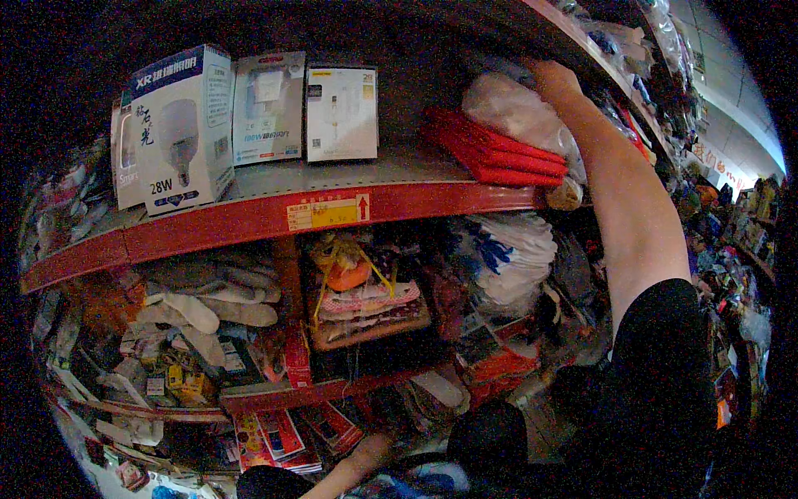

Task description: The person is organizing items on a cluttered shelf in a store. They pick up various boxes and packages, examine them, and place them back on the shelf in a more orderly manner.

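Note:
My right hand [553,80] reaches onto the upper shelf at the right, beside a pale item in clear plastic wrap [508,103]. Its fingers run into shadow behind the wrap, so I cannot tell whether they grip it. Under the wrapped item lies a stack of folded red cloth [514,156]. Low in the view, my left hand [377,444] is dim and blurred near the lower shelf, and its fingers are not clear. Three upright boxes stand left of the red stack: a light bulb box [171,125], a charger box [268,109] and a white box [341,115].
A red shelf edge [249,218] with a price label [328,213] crosses the view. Below it are grey gloves [199,312], a bundle of patterned insoles [368,305], bagged white gloves [511,256] and red booklets [274,436]. Another shelf board [598,53] slants above my right arm.

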Tool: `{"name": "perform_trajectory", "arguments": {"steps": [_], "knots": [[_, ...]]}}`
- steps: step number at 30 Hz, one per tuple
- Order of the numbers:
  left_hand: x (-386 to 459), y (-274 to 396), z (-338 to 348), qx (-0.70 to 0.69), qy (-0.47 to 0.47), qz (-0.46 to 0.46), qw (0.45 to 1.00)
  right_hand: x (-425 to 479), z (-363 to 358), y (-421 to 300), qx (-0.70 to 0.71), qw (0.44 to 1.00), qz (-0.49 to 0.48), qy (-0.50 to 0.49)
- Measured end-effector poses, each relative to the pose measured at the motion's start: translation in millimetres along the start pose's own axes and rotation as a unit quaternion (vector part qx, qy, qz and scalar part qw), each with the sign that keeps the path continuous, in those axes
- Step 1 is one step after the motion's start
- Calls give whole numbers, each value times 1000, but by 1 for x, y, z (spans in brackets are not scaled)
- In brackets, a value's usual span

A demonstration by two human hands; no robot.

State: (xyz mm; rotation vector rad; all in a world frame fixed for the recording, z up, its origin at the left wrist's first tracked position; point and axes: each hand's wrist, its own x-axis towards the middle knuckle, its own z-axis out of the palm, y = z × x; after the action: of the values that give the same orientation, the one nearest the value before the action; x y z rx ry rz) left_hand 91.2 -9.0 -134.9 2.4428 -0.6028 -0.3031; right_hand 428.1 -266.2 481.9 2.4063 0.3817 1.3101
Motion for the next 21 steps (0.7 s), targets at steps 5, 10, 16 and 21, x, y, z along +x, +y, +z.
{"name": "perform_trajectory", "arguments": {"steps": [5, 10, 16, 21], "knots": [[10, -7, 12, -55, 74, 64, 994, 1, -9, 5, -43, 991, -92, 82], [9, -7, 13, -24, 123, 70, 990, -8, -54, -21, -64, 988, -118, 75], [19, -16, 30, 56, -2, 6, 998, -47, -96, -40, -42, 984, -113, 128], [12, -11, 32, 9, 72, 49, 996, -96, -137, -40, -20, 974, -143, 175]]}}
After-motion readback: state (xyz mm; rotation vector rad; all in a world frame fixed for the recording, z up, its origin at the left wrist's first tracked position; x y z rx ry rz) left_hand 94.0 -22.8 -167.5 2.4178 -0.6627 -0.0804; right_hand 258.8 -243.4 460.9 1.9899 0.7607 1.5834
